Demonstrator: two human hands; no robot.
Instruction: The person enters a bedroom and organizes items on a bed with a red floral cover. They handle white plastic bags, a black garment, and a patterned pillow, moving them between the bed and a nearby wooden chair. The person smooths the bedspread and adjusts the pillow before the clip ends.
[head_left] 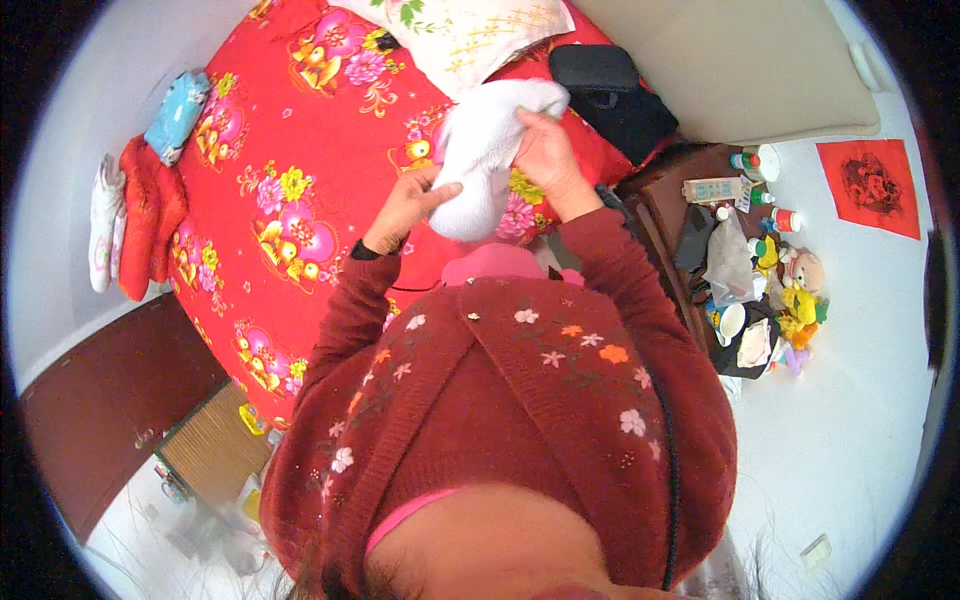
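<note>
Holding one white cloth (480,150) between two hands, above the bed, near the pillow. Cloth: soft, fuzzy-surfaced, folded into a long, rounded, bent shape; lower end bulging, upper end curving over to the right.

Left hand (408,205): clamped on the cloth's lower left edge, thumb laid across the front. Black band (366,251) at the wrist.

Right hand (548,158): clamped on the cloth's upper right part, thumb side toward the bend; exact placing of the hidden fingers cannot be told.

Cardigan (480,400): dark red knit, ribbed front edges, embroidered with white, pink and orange flowers.

Bed sheet (330,150): bright red, smooth, printed with pink and yellow flowers and fruit.

Pillow (490,45): white, soft, with green and yellow pattern, at the top of the bed.

Case (594,68): black, rounded corners, beside the pillow, just in front of a beige, smooth, padded-looking headboard (740,60).

Bundles at the bed's left edge: one blue, patterned, plump (178,116); one red, thick, folded (146,225); one white, folded (102,225).

Counter (657,182): dark brown, to the right of the bed; bearing plastic bottles (786,220), a crumpled translucent bag (729,258) and plush toys (800,305).

Wall sheet (850,165): red, square-cornered, with a dark design.
</note>
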